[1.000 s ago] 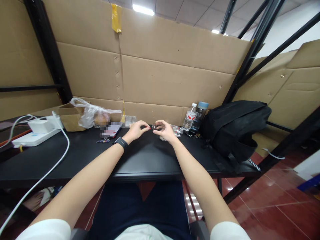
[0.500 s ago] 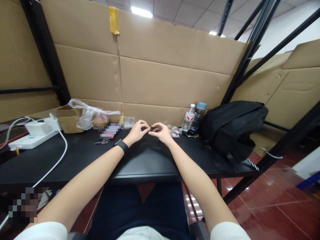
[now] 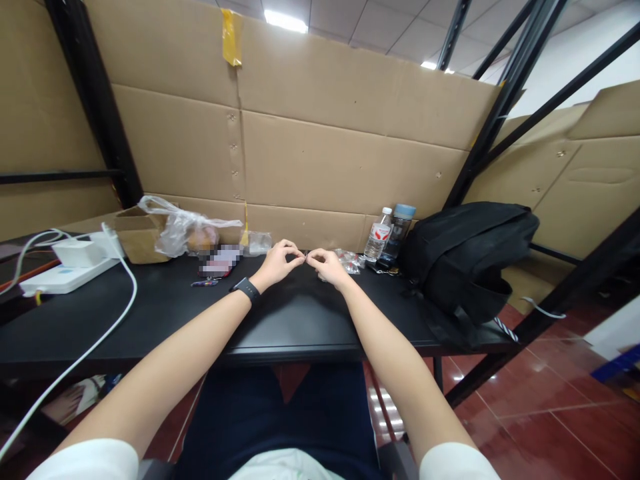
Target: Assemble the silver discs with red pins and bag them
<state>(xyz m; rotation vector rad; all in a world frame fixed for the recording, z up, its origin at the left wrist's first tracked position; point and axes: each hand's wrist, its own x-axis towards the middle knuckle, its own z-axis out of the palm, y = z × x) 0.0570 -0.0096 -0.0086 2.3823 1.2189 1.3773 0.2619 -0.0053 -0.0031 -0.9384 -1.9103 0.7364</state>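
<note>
Over the middle of the black table [image 3: 300,320], my left hand [image 3: 278,262] and my right hand [image 3: 326,267] meet at the fingertips. Both are closed in a pinch. Between them is something tiny, too small to name. Just behind and right of my right hand lie small clear packets with reddish bits [image 3: 351,261]. A clear plastic bag [image 3: 257,244] rests behind my left hand. On my left wrist is a dark watch [image 3: 246,289].
To the right stand a labelled water bottle [image 3: 377,239], a blue-capped bottle [image 3: 397,233] and a black backpack [image 3: 465,260]. At left are a knotted plastic bag [image 3: 175,233], a cardboard box [image 3: 137,237], a white power strip [image 3: 70,275] and its cable [image 3: 113,327]. A cardboard wall [image 3: 310,160] closes the back.
My right hand's fingers have drawn tighter into a pinch, and both hands' fingertips sit slightly further right. The whole view has shifted slightly. Objects on the table stay put.
</note>
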